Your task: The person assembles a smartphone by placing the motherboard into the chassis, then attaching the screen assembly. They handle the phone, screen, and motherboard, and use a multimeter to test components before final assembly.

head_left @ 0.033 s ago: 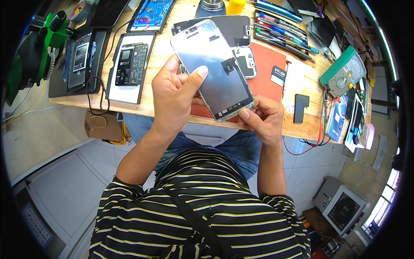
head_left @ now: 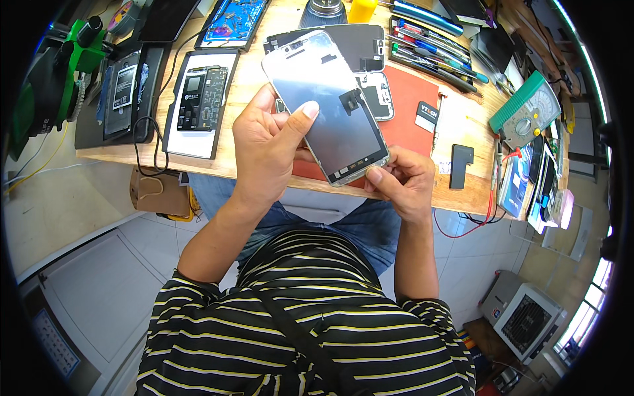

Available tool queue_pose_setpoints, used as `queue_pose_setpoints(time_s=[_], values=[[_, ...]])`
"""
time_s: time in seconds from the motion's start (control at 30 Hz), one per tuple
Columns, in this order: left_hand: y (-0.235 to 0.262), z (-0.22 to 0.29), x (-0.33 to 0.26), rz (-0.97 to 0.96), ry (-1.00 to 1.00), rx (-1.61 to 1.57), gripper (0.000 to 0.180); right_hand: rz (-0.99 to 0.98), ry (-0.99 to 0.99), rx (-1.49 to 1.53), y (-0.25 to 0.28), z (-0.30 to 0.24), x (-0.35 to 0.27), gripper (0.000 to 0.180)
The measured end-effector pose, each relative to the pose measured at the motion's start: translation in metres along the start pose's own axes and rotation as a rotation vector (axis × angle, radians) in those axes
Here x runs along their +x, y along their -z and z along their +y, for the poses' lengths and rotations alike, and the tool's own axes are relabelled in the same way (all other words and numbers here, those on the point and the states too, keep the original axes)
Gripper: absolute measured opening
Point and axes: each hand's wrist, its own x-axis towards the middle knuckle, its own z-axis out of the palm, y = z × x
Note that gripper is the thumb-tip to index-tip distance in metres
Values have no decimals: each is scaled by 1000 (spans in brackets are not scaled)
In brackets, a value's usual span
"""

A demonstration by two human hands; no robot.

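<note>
"Practically nothing is showing as moved since the earlier frame: both hands and the smartphone display panel point(head_left: 330, 125) are keeping their places."

"How are the left fingers sitting?"

"On the left hand point(head_left: 271, 135), the thumb is pressing the panel's near-left edge, overlapping its silver-grey face. Fingers are curling behind; their tips are hidden, so I cannot tell their spacing."

"And the right?"

"The right hand point(head_left: 406, 178) is pinching the panel's lower right corner between thumb and bent fingers."

"State the panel's position."

"It is slanting, upper end leaning left, above the orange-red mat point(head_left: 413, 79). Beyond it, a larger dark panel point(head_left: 366, 43) and a smaller dark phone part point(head_left: 380, 99) are lying partly covered."

"Continue outward."

"Right of the mat, an L-shaped black block point(head_left: 460, 166) is resting on the wooden bench point(head_left: 251, 66). An analog multimeter point(head_left: 525, 112) in a green case is standing farther right. Screwdrivers point(head_left: 429, 49) are lying in rows at the far side. Left of the hands, a black-rimmed tray point(head_left: 191, 145) is holding a dark circuit board point(head_left: 205, 99)."
</note>
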Motion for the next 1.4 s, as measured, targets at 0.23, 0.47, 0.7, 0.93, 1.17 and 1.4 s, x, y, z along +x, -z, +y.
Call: queue_pose_setpoints(time_s=[0.23,0.47,0.7,0.93,1.17,1.4], values=[[-1,0,-3,-22,-2,-76,43,-34,-32,73,5,-1,0,13],[5,0,-8,-79,-30,-137,45,11,-30,42,2,1,-1,13],[11,7,-15,-411,211,78,48,72,57,38,-10,-6,-6,21],[10,9,-5,-278,-35,465,41,233,-104,-1,-6,-28,-37,26],[44,-2,59,256,-575,691,55,527,-99,-277,58,-53,-41,21],[52,-10,85,121,-228,482,51,460,-109,-290,56,-51,-40,25]])
